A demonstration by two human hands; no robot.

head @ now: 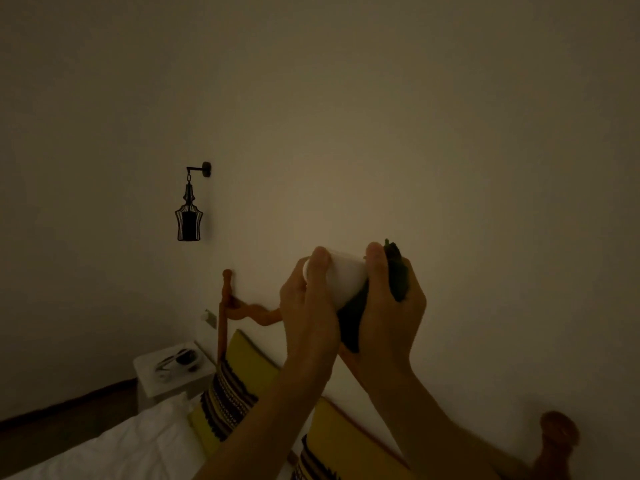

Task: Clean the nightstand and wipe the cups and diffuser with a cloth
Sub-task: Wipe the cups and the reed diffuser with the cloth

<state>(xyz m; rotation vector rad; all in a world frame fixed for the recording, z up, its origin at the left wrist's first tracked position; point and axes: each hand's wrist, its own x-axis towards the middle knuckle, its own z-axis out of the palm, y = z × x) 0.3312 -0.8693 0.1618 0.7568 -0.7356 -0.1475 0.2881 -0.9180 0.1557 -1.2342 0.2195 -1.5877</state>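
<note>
In dim light I hold a white cup [346, 277] up in front of the wall, lying on its side. My left hand [308, 306] grips it near the rim. My right hand [388, 306] presses a dark cloth [398, 277] against the cup's other end and underside. A white nightstand [149, 379] stands far off at the lower left beside the bed, with a small tray holding dark items [180, 360] on top; what they are I cannot tell.
A black lantern-style wall lamp [188, 216] hangs on the left of the wall. A wooden headboard [225, 306] with posts runs below my hands. Yellow striped pillows [235, 393] and white bedding [131, 445] lie at the bottom left.
</note>
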